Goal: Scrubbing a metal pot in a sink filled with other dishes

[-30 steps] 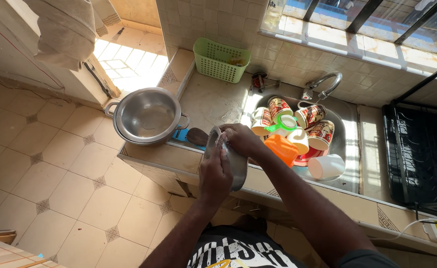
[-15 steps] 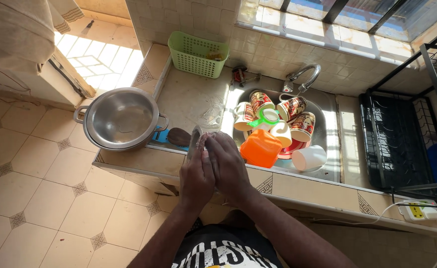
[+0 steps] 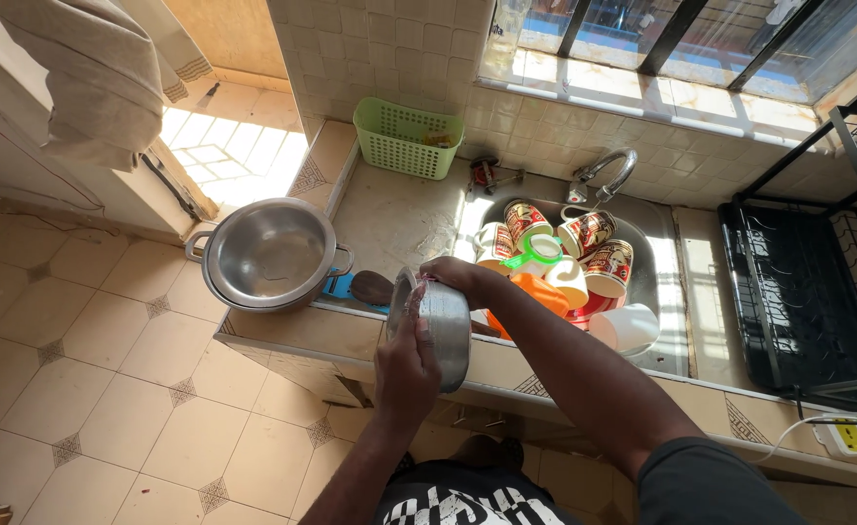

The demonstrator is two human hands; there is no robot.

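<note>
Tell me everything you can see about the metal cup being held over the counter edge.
The metal cup is a plain steel-looking tumbler, dull silver with a rolled rim, tipped on its side with the mouth facing left. The left hand grips its lower wall from below, and the right hand is curled over the rim at the top. It hangs above the tiled counter edge, beside the sink.

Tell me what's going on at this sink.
A person stands at the counter holding a small metal pot in both hands: the left hand grips its side, the right hand is at its rim. A bigger pan sits to the left. Cups fill the sink.
</note>
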